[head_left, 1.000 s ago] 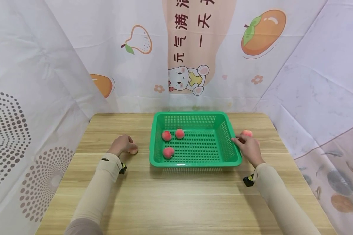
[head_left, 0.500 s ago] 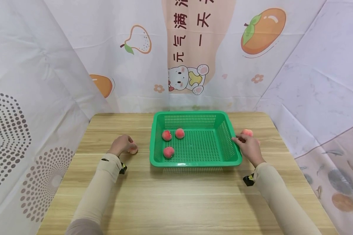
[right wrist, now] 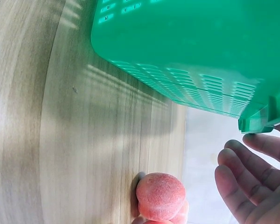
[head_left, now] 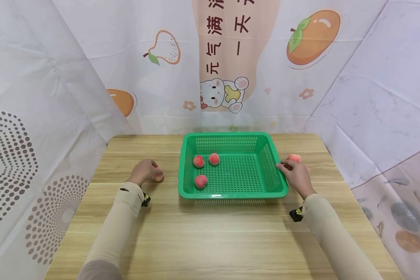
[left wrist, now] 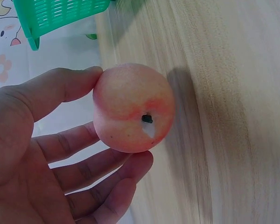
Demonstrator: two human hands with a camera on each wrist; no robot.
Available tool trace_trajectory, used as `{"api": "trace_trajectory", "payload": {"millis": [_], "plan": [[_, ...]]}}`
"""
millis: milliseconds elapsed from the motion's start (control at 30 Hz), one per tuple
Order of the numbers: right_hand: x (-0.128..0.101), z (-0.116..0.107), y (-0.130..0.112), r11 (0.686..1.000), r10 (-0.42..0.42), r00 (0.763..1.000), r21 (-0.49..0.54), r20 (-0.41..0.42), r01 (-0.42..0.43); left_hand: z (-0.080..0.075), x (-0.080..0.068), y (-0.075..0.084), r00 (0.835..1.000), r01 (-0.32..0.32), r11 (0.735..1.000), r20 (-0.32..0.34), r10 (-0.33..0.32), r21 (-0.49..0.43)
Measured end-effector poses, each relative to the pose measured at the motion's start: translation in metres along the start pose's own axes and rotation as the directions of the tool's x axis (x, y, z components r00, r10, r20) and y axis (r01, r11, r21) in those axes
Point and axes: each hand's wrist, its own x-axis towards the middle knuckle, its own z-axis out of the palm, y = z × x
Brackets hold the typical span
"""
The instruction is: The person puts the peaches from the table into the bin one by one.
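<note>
My left hand (head_left: 153, 171) rests on the wooden table (head_left: 210, 233) to the left of a green mesh basket (head_left: 231, 193). It grips a pink peach (head_left: 158, 177). The left wrist view shows that peach (left wrist: 133, 108) pinched between thumb and fingers (left wrist: 102, 163), stem end facing out. My right hand (head_left: 287, 168) lies against the basket's right rim (right wrist: 252, 123) with relaxed fingers (right wrist: 238, 175), holding nothing. A loose peach (head_left: 294, 158) sits on the table just behind it, also seen in the right wrist view (right wrist: 161, 196). Three peaches (head_left: 198, 161) (head_left: 214, 158) (head_left: 200, 181) lie in the basket's left half.
Printed white cloth (head_left: 231, 77) hangs behind the table and along both sides. The table's right edge (head_left: 339, 175) runs close to my right hand. Bare wood lies in front of the basket.
My left hand and its peach have crept very slightly away from me. The right hand and the basket have not moved.
</note>
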Motion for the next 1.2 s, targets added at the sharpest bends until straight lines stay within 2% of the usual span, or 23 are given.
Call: {"api": "trace_trajectory", "payload": {"millis": [367, 633, 867, 1200], "plan": [[0.001, -0.001, -0.001, 1.0, 0.009, 1.0, 0.003, -0.001, -0.009, -0.004, 0.001, 0.002, 0.994, -0.048, 0.999, -0.097, 0.047, -0.01], [0.0, -0.001, -0.002, 1.0, 0.015, 1.0, 0.011, 0.003, -0.015, -0.006, 0.0, 0.001, 0.989, -0.077, 0.997, -0.128, 0.076, -0.001], [0.0, -0.001, -0.001, 1.0, 0.011, 1.0, 0.013, 0.0, -0.011, -0.008, -0.001, 0.007, 0.991, -0.056, 0.998, -0.127, 0.053, -0.025], [0.0, -0.001, -0.002, 1.0, 0.019, 1.0, 0.01, 0.007, -0.019, -0.011, 0.003, 0.01, 0.983, -0.08, 0.997, -0.164, 0.077, -0.011]]}}
